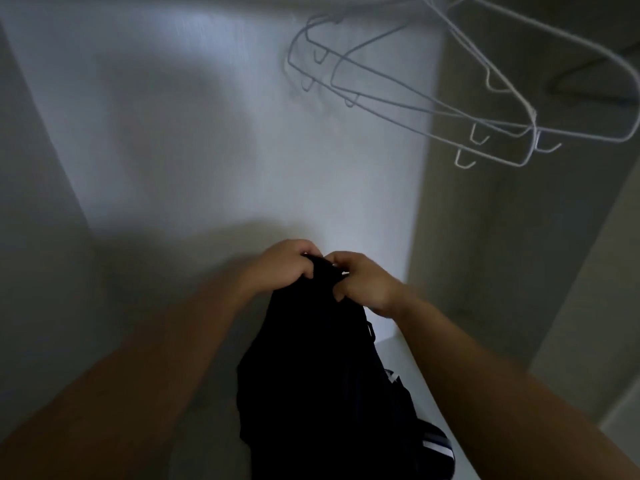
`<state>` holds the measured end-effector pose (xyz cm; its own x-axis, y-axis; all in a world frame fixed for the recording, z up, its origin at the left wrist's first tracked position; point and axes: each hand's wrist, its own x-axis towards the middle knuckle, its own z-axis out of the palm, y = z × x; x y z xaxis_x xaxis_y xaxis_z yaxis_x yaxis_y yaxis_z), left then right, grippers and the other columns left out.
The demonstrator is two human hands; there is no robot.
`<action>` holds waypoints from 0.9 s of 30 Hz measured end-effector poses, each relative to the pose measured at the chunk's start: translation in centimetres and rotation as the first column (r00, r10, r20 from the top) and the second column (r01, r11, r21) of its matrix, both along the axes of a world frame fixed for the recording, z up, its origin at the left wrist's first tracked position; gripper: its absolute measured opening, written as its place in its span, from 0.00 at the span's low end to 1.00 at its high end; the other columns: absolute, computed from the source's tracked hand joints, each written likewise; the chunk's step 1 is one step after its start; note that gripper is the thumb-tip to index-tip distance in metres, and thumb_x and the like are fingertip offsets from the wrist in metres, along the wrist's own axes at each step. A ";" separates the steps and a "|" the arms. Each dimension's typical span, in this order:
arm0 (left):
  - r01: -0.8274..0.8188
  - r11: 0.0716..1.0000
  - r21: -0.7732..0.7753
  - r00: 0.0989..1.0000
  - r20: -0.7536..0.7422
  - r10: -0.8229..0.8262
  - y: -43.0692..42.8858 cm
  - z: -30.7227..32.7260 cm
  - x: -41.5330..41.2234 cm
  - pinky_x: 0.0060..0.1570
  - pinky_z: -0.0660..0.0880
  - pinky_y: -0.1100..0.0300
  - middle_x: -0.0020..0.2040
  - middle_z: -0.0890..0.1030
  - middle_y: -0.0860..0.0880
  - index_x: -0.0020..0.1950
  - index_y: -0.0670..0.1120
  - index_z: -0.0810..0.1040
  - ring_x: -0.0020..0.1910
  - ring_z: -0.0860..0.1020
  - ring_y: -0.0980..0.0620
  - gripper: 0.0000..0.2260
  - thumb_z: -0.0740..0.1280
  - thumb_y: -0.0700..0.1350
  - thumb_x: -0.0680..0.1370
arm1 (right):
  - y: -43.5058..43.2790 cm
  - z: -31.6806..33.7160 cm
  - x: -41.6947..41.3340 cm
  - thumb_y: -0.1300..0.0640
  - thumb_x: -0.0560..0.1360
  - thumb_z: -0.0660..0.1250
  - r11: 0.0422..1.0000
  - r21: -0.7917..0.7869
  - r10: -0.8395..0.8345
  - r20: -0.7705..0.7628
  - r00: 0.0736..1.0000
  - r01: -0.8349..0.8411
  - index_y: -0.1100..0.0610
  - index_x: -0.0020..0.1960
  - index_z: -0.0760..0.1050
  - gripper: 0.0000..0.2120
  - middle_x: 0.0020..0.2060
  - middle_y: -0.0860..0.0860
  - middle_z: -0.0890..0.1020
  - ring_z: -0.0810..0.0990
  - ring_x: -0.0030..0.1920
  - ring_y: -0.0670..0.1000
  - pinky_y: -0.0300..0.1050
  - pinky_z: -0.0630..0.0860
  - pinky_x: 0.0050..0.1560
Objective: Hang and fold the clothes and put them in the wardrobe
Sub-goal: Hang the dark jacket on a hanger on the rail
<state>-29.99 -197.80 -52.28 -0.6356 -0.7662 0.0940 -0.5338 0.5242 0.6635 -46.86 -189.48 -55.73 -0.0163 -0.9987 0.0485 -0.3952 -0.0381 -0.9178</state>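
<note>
A black garment point(322, 368) with white stripes near its lower edge hangs down in front of me inside the wardrobe. My left hand point(284, 265) grips its top edge from the left. My right hand point(363, 282) grips the same top edge from the right, and a small white piece shows between its fingers. Both hands are close together, almost touching. The garment's lower part runs out of view at the bottom.
Several empty white wire hangers point(450, 109) hang at the upper right. The wardrobe's pale back wall point(207, 133) fills the middle, its side wall point(485, 254) stands to the right, and a white shelf point(412, 368) lies below my right forearm.
</note>
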 end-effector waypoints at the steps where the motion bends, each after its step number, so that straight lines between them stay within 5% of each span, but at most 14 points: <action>1: 0.004 0.999 -0.042 0.999 0.050 -0.002 0.1 0.1 -0.2 0.47 0.75 0.57 0.45 0.82 0.51 0.46 0.53 0.82 0.49 0.80 0.48 0.10 0.71 0.41 0.68 | 0.1 -1.0 0.0 0.67 0.61 0.69 1.000 -0.025 -0.003 -0.033 0.999 0.003 0.50 0.51 0.79 0.22 0.43 0.48 0.81 0.81 0.38 0.47 0.44 0.78 0.37; 3: 0.031 0.988 -0.149 0.993 0.115 -0.014 0.0 0.8 -0.3 0.44 0.75 0.60 0.42 0.82 0.55 0.43 0.52 0.83 0.46 0.80 0.53 0.02 0.74 0.46 0.72 | 0.1 -3.3 0.0 0.60 0.65 0.78 1.000 0.022 0.002 -0.091 0.996 0.000 0.48 0.58 0.76 0.23 0.47 0.45 0.81 0.83 0.43 0.45 0.43 0.81 0.45; 5: 0.050 0.971 -0.233 0.997 0.067 -0.035 0.2 1.8 -0.2 0.40 0.72 0.62 0.37 0.80 0.57 0.38 0.51 0.80 0.38 0.78 0.56 0.09 0.75 0.53 0.74 | 0.6 -5.9 0.2 0.50 0.67 0.81 0.989 0.149 0.046 -0.209 0.977 -0.015 0.50 0.68 0.72 0.32 0.56 0.44 0.81 0.82 0.55 0.45 0.44 0.78 0.57; 8: -0.094 0.935 -0.342 0.961 -0.276 -0.004 0.6 3.4 0.3 0.38 0.69 0.61 0.33 0.78 0.54 0.37 0.49 0.78 0.34 0.74 0.56 0.11 0.74 0.50 0.76 | 1.6 -9.4 0.2 0.49 0.71 0.79 0.972 0.232 0.107 -0.371 0.922 -0.019 0.55 0.73 0.71 0.35 0.66 0.51 0.79 0.77 0.66 0.52 0.48 0.70 0.69; 10: -0.284 0.879 -0.384 0.886 -0.456 0.087 -0.1 4.6 1.3 0.41 0.70 0.62 0.37 0.81 0.51 0.40 0.47 0.80 0.37 0.76 0.55 0.10 0.71 0.50 0.78 | 2.0 -9.7 -0.2 0.49 0.73 0.77 0.977 0.206 0.026 -0.366 0.930 0.053 0.56 0.70 0.74 0.29 0.63 0.53 0.81 0.79 0.64 0.53 0.50 0.73 0.67; 12: -0.457 0.774 -0.439 0.849 -0.474 0.232 -1.1 5.7 3.1 0.42 0.68 0.58 0.40 0.81 0.47 0.42 0.45 0.78 0.40 0.77 0.50 0.13 0.66 0.53 0.82 | 2.0 -7.9 -0.5 0.50 0.73 0.77 0.984 0.141 -0.065 -0.267 0.961 0.106 0.57 0.64 0.79 0.22 0.57 0.54 0.84 0.82 0.58 0.53 0.51 0.77 0.62; 16: -0.564 0.719 -0.406 0.816 -0.404 0.413 -2.4 7.4 5.9 0.42 0.65 0.52 0.41 0.76 0.39 0.41 0.41 0.70 0.43 0.76 0.39 0.20 0.56 0.53 0.86 | 1.3 -0.3 -0.5 0.51 0.70 0.79 0.999 0.034 -0.008 0.348 0.937 -0.004 0.60 0.60 0.80 0.23 0.53 0.59 0.85 0.85 0.48 0.55 0.47 0.82 0.49; 19: -0.495 0.789 -0.364 0.860 -0.339 0.382 -2.1 8.4 5.8 0.44 0.67 0.51 0.42 0.78 0.38 0.43 0.36 0.74 0.45 0.77 0.39 0.25 0.53 0.55 0.86 | 0.6 4.8 -0.8 0.52 0.67 0.81 0.996 0.011 0.083 0.304 0.949 -0.090 0.57 0.64 0.77 0.28 0.55 0.55 0.86 0.85 0.54 0.56 0.47 0.81 0.53; 22: -0.372 0.848 -0.378 0.922 -0.256 0.290 -1.5 9.8 5.9 0.40 0.69 0.53 0.38 0.79 0.43 0.40 0.39 0.75 0.41 0.79 0.42 0.27 0.57 0.61 0.83 | 0.0 7.0 -0.7 0.58 0.70 0.73 1.000 0.017 -0.018 0.101 0.995 0.017 0.50 0.49 0.81 0.09 0.42 0.53 0.86 0.86 0.40 0.52 0.42 0.80 0.40; 24: -0.260 0.894 -0.366 0.965 -0.141 0.223 -1.4 10.3 6.2 0.37 0.70 0.58 0.38 0.80 0.51 0.40 0.45 0.75 0.38 0.79 0.51 0.23 0.70 0.66 0.74 | -0.2 7.2 -0.8 0.59 0.70 0.66 0.996 0.041 -0.092 0.216 0.972 0.085 0.51 0.36 0.80 0.07 0.33 0.54 0.80 0.79 0.28 0.52 0.39 0.74 0.29; 27: -0.121 0.926 -0.357 0.993 -0.055 0.109 -1.1 9.5 6.1 0.51 0.74 0.60 0.56 0.79 0.55 0.58 0.59 0.74 0.54 0.79 0.55 0.29 0.80 0.63 0.62 | -0.4 7.3 -0.8 0.54 0.67 0.65 0.990 0.134 -0.093 0.464 0.881 0.033 0.55 0.39 0.77 0.06 0.34 0.53 0.78 0.77 0.30 0.54 0.42 0.74 0.31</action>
